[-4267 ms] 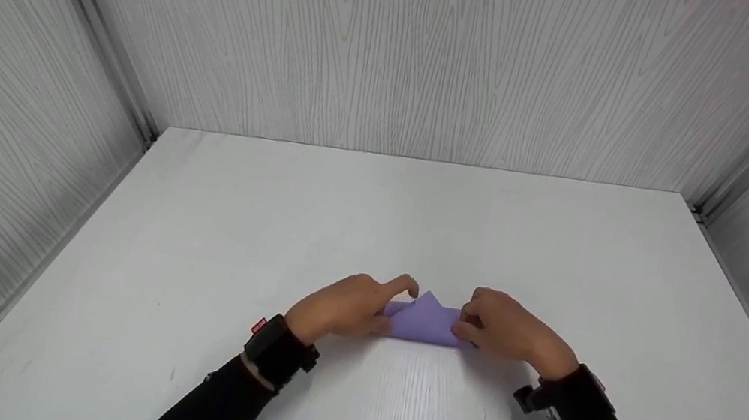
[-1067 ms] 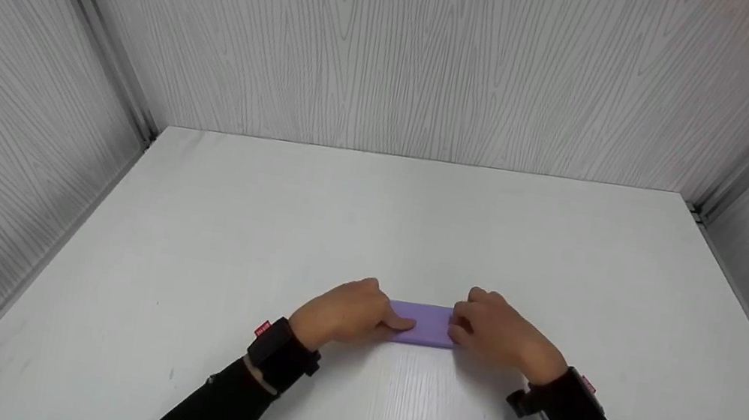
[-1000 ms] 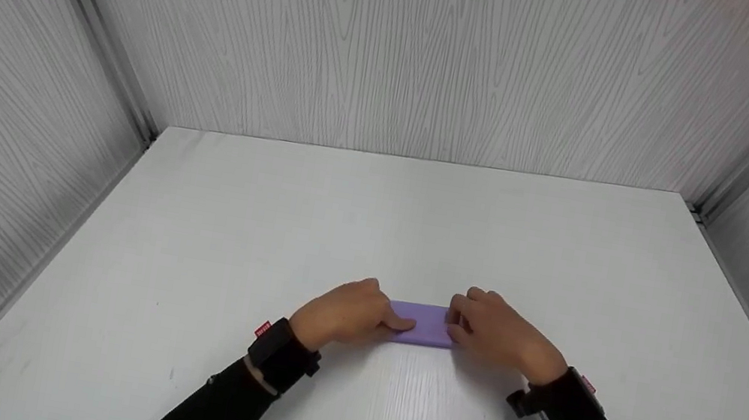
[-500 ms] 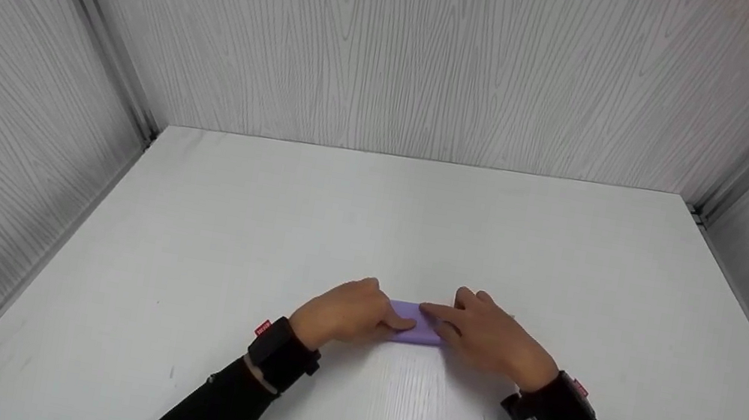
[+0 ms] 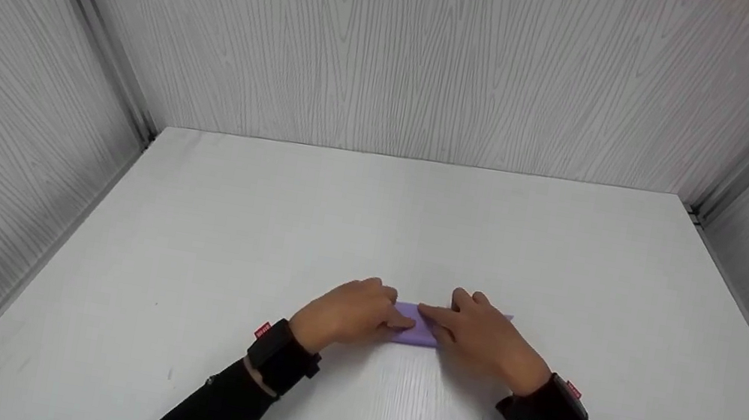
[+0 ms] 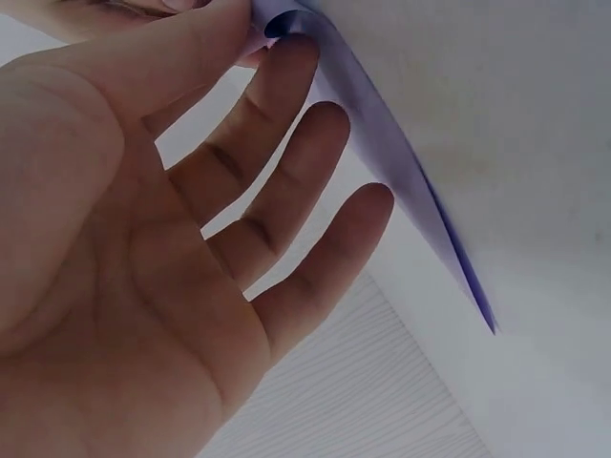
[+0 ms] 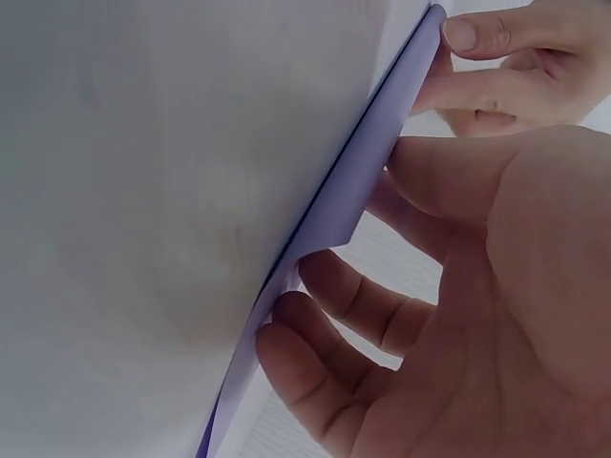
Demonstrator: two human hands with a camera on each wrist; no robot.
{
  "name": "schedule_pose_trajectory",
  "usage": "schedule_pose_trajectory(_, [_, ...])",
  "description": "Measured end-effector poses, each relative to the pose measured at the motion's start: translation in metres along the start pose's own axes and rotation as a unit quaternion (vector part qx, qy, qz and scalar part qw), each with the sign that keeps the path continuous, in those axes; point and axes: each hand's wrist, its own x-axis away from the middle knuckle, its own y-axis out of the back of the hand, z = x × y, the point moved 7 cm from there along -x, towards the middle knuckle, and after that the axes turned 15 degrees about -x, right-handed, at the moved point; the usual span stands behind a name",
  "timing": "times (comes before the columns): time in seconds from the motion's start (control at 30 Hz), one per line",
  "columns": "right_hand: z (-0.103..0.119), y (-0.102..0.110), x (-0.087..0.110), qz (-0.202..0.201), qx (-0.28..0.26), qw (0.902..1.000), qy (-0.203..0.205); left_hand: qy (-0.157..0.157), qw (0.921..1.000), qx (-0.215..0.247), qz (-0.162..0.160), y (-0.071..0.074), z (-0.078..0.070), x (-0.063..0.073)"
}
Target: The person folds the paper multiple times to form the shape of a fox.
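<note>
The paper (image 7: 351, 181) looks matt (and smooth), the tabletop (image 5: 372, 225) faintly glossy.

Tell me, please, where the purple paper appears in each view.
Head: paper below and right of centre.
Left wrist: paper slants from top centre down rightward to a point.
Right wrist: paper slants from the top, right of centre, to the bottom, left of centre.
Shared landmark: the white table.

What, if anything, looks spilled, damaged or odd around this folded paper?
No spill or tear shows; the folded purple paper lies beneath the left hand and right hand. One small oddity: faint dark marks left of the left black sleeve, like scuffs on the white tabletop.
</note>
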Motion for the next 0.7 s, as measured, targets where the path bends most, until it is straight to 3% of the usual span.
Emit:
schedule_pose_trajectory(0.07, [0.001, 0.0, 0.0, 0.0, -0.001, 1.0, -0.001, 0.0, 0.9997, -0.01, -0.022, 0.006, -0.003, 0.001])
schedule_pose_trajectory(0.17, [0.001, 0.001, 0.0, 0.003, -0.005, 1.0, -0.005, -0.001, 0.9995, -0.012, -0.029, 0.012, -0.007, 0.002])
schedule_pose_trajectory(0.43, [0.004, 0.002, 0.0, -0.004, -0.004, 1.0, 0.005, -0.006, 0.9997, -0.006, 0.022, 0.013, -0.019, 0.003])
schedule_pose_trajectory(0.7, [0.0, -0.001, 0.0, 0.015, -0.007, 0.9995, -0.029, -0.004, 0.9996, -0.017, 0.023, 0.008, -0.027, 0.002])
